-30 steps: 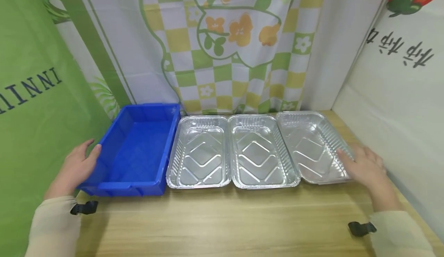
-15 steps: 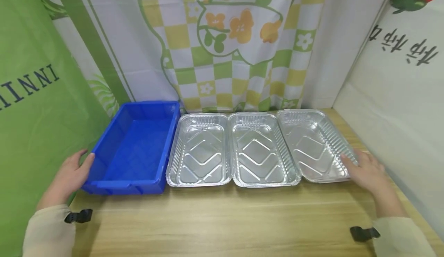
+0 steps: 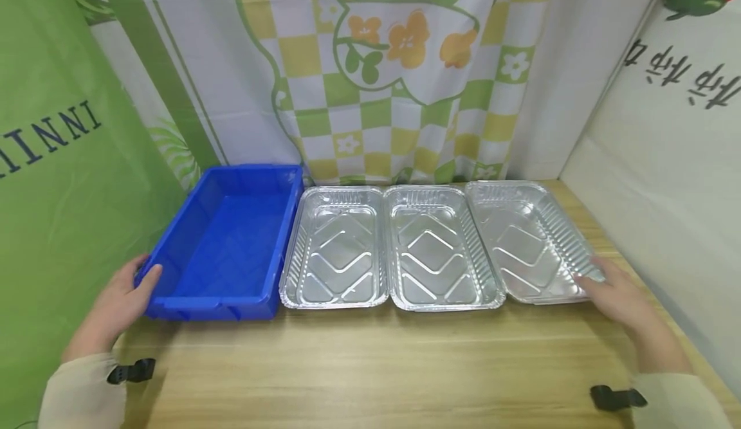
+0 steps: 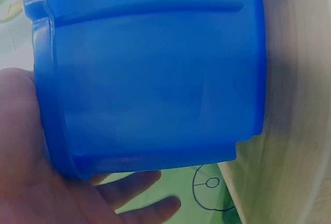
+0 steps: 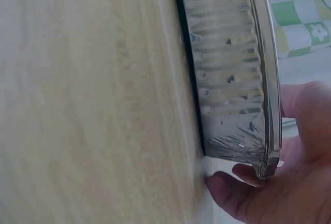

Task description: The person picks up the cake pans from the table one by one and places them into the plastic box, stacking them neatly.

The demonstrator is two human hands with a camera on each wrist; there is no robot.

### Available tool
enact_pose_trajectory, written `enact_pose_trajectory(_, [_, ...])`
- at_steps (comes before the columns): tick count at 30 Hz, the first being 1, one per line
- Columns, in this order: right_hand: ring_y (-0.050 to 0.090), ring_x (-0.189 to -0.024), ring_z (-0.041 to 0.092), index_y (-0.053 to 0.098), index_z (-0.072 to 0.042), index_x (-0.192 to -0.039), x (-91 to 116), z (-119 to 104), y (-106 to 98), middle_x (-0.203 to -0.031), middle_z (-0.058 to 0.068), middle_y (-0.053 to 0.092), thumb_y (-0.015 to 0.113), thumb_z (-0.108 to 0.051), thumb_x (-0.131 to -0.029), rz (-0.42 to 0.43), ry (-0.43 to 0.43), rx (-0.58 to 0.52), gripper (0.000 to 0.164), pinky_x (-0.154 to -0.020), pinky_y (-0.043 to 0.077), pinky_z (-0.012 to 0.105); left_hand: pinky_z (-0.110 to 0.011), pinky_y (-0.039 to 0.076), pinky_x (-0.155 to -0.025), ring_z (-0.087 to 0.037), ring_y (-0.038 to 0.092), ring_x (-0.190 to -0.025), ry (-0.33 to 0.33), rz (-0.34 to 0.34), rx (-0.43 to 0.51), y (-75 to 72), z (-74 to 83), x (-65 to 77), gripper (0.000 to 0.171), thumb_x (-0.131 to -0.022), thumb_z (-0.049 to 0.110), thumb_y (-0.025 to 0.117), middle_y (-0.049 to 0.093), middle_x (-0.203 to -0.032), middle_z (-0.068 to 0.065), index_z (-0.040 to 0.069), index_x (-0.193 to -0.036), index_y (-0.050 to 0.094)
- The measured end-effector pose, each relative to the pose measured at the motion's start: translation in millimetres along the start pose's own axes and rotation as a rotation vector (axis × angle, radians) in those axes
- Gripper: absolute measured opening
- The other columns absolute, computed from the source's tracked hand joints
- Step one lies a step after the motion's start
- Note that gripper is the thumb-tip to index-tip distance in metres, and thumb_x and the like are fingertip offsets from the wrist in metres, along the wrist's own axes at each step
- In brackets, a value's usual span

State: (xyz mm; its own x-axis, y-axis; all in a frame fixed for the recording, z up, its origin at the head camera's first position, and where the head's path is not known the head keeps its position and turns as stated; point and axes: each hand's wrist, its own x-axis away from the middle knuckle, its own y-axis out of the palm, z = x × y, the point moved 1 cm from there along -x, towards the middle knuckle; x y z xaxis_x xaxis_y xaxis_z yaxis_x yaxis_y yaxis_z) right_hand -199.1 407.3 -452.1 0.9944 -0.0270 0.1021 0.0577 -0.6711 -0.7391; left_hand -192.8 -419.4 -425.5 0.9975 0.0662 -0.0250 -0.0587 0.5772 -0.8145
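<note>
A blue plastic tub (image 3: pixel 208 301) stands at the left of the wooden table. Around its near left corner is my left hand (image 3: pixel 118 300), thumb over the rim and fingers spread loosely along the outside in the left wrist view. Three foil trays stand in a row to the tub's right: one beside it (image 3: pixel 341 255), a middle one (image 3: pixel 431 252), and a right one (image 3: pixel 521 242), turned slightly. My right hand (image 3: pixel 622 297) is at the right tray's near right corner, its thumb by the rim, its loosely bent fingers outside and below the rim in the right wrist view.
The wooden table (image 3: pixel 370 365) runs along the front of the row. Behind hangs a checked curtain (image 3: pixel 347 114). A green cloth (image 3: pixel 69 223) closes the left side and a white printed cloth (image 3: pixel 666 178) the right. Black straps (image 3: pixel 132 371) sit at both wrists.
Both hands have slid toward me along the outer sides of the row, down to the near corners. The view has shifted slightly; the tub and trays keep their order.
</note>
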Motion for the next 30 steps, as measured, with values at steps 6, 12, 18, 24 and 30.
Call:
enact_pose_trajectory(6, [0.043, -0.119, 0.048, 0.014, 0.015, -0.147, 6, 8, 1, -0.143, 0.045, 0.021, 0.047, -0.019, -0.102, 0.011, 0.018, -0.136, 0.066, -0.094, 0.042, 0.062, -0.080, 0.017, -0.097, -0.065, 0.010, -0.133, -0.035, -0.050, 0.151, 2.8, -4.9, 10.5, 0.074, -0.104, 0.045, 0.038, 0.009, -0.153, -0.040, 0.001, -0.156, 0.009])
enact_pose_trajectory(12, [0.056, -0.085, -0.002, 0.011, 0.021, -0.144, 7, 13, 3, -0.134, 0.040, 0.028, 0.050, -0.004, -0.099, 0.011, 0.017, -0.336, 0.065, -0.072, 0.059, 0.029, -0.060, 0.026, -0.111, -0.055, 0.002, -0.139, -0.061, -0.109, 0.335, 2.4, -14.3, 22.0, 0.071, -0.105, 0.043, 0.041, -0.002, -0.159, -0.030, 0.013, -0.159, 0.006])
enact_pose_trajectory(18, [0.059, -0.086, -0.001, 0.010, 0.024, -0.143, 6, 17, 6, -0.133, 0.038, 0.024, 0.049, 0.001, -0.099, 0.023, 0.024, -0.482, 0.063, -0.075, 0.059, 0.030, -0.003, 0.039, -0.086, -0.012, 0.026, -0.140, -0.020, -0.120, 0.501, 7.7, -27.9, 27.1, 0.064, -0.106, 0.029, 0.044, -0.002, -0.159, -0.028, 0.023, -0.159, 0.010])
enact_pose_trajectory(24, [0.063, -0.085, 0.006, 0.041, 0.006, -0.139, 4, 27, 8, -0.122, 0.025, 0.031, 0.060, 0.004, -0.094, 0.057, 0.071, -0.794, 0.049, -0.074, 0.059, 0.029, -0.010, 0.041, -0.095, 0.010, 0.047, -0.116, 0.087, -0.154, 0.959, 16.5, -37.7, 28.4, 0.064, -0.103, 0.002, 0.046, 0.016, -0.152, -0.014, 0.018, -0.158, 0.018])
enact_pose_trajectory(30, [0.065, -0.085, 0.007, 0.065, -0.024, -0.103, 6, 26, 6, -0.111, 0.003, 0.048, 0.060, 0.009, -0.092, 0.074, 0.096, -0.947, 0.034, -0.073, 0.060, 0.030, -0.012, 0.041, -0.097, 0.006, 0.048, -0.119, 0.123, -0.185, 1.065, 16.7, -38.6, 27.0, 0.065, -0.102, -0.003, 0.041, 0.018, -0.153, -0.010, 0.018, -0.159, 0.015])
